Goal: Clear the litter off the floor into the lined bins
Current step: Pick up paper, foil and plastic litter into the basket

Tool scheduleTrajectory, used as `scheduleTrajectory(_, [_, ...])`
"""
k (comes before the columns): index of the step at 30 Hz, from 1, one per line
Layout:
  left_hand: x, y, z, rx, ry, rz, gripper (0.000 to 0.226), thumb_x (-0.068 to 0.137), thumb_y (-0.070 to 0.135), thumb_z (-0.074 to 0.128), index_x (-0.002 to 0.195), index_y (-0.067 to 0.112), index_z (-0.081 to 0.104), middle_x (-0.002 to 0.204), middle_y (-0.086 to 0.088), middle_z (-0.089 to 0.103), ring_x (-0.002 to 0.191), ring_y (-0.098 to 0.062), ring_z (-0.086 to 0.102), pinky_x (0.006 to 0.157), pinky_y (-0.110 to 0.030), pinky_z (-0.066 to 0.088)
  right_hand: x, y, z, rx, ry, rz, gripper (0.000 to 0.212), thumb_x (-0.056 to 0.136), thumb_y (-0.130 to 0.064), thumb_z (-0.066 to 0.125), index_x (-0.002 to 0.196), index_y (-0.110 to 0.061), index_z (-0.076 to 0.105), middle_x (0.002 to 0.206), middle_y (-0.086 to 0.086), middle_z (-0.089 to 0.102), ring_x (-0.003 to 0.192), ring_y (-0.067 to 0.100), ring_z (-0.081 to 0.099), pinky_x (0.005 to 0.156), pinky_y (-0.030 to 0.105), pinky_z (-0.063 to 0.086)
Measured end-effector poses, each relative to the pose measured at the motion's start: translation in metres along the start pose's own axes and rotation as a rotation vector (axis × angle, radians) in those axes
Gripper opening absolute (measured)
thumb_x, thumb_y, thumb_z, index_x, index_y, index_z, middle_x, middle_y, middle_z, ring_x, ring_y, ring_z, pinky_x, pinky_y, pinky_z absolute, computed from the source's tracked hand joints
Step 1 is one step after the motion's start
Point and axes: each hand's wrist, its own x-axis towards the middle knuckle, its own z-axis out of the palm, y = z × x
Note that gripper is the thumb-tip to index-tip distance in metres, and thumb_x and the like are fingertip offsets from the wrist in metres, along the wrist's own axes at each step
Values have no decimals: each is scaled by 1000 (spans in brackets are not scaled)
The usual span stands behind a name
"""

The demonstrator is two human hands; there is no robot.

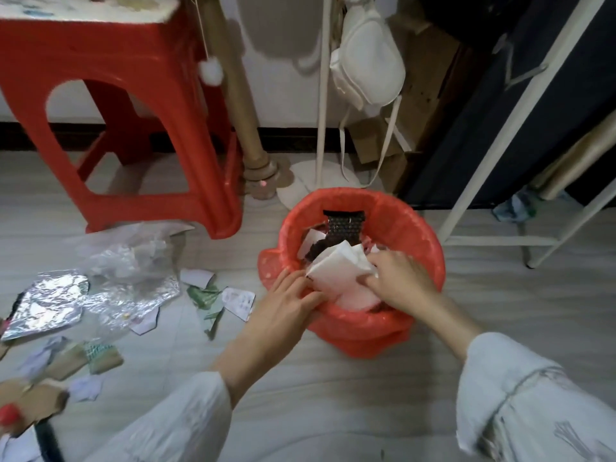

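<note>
Partway. Bin [413, 225] holds some scraps; right hand [398, 278] pinches white paper [336, 271] over it, left hand [286, 305] flat against the paper. Foil [43, 303], plastic [130, 261], card bits [238, 300] left on floor.

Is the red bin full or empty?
Nearly full. White paper and dark wrap pile close to the bin's rim, and both hands press them down.

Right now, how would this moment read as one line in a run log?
step: binning | left hand: steadies white paper | right hand: pushes paper into red-lined bin | floor: foil, scraps left
</note>
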Motion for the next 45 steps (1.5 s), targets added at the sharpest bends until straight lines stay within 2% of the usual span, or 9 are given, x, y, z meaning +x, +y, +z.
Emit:
scheduleTrajectory(4, [2,0,4,20,53,6,26,85,35,51,94,20,70,83,1,62,89,-20,55,90,-26,38,7,-9,19,-333,-50,-129,19,89,-19,49,101,-13,63,110,6,62,108,27,56,85,36,41])
scheduleTrajectory(10, [2,2,12,-8,89,-15,25,86,37,51,92,20,68,81,3,60,83,-18,56,99,-39,38,28,-10,12,-246,-273,-125,22,86,-26,61,94,-6,62,108,14,62,104,30,58,72,30,36])
scheduleTrajectory(13, [0,2,12,-26,123,-20,29,85,37,49,92,19,71,81,3,61,84,-16,56,105,-34,31,26,-5,8,-184,-420,-137,30,86,-30,62,69,-10,48,92,11,58,92,29,53,69,30,38])
scheduleTrajectory(17, [0,5,12,-55,140,-28,30,86,37,48,92,18,71,82,2,61,85,-15,55,108,-32,27,25,0,10,-121,-397,-94,41,83,-25,67,52,-17,40,65,-1,46,79,22,49,64,28,34])
scheduleTrajectory(20, [1,6,12,-75,137,-35,31,86,37,47,93,18,70,82,2,60,85,-14,53,109,-34,26,30,-1,13,-160,-326,-71,13,88,-19,58,83,-7,60,101,13,59,103,32,56,71,29,34])
scheduleTrajectory(23, [-1,6,13,-89,129,-50,31,86,38,47,95,18,70,82,2,59,87,-13,51,110,-34,25,40,-1,20,-205,-288,-7,27,91,-16,51,113,-1,57,127,17,49,118,34,49,87,34,41])
scheduleTrajectory(35, [2,5,13,-118,125,-57,32,85,40,48,94,20,71,82,2,61,88,-15,52,106,-35,30,57,3,29,-275,-252,56,41,89,-16,56,128,-4,49,137,15,42,129,29,38,102,36,35])
scheduleTrajectory(41, [-8,7,11,-122,84,-60,30,86,37,49,93,18,72,82,1,61,88,-16,53,102,-43,40,48,-2,38,-201,-347,103,30,80,-12,63,110,-7,60,120,14,59,112,31,55,84,31,45])
scheduleTrajectory(45, [-2,6,7,-138,41,-83,31,84,38,49,93,19,72,82,1,61,88,-17,54,102,-41,41,47,8,40,-104,-336,171,23,85,-10,52,105,-6,62,116,15,61,112,30,53,81,28,41])
